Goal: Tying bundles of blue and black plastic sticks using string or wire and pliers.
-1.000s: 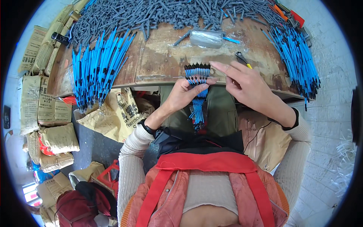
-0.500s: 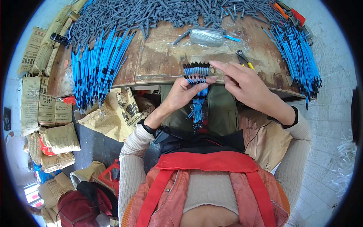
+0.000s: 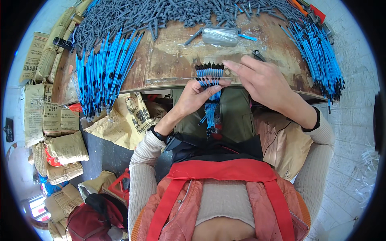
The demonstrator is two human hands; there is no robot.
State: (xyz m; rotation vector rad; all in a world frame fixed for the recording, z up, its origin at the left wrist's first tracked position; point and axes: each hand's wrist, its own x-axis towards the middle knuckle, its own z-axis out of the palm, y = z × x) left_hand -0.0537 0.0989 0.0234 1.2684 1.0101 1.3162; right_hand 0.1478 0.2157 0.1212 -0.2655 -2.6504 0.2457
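My left hand is wrapped round a bunch of thin blue rods with black tips, held just at the table's near edge. Their tips stand side by side in a fanned row, and the lower ends hang down over my lap. The thumb lies across the front of the bunch. My right hand is beside the row's right end, index finger stretched toward the last black tip; whether it touches cannot be told. Its other fingers are apart, and nothing shows in them. Cutting pliers lie beyond it, their handles hidden by the hand.
Grey plastic screw-like parts are heaped along the table's far side. Blue rods lie in a left pile and a right pile. A clear plastic box sits mid-table. Paper sacks stack at the left.
My right hand has shifted slightly, its fingers spreading more, and now covers the pliers' yellow handles. The left hand keeps its hold on the bunch.
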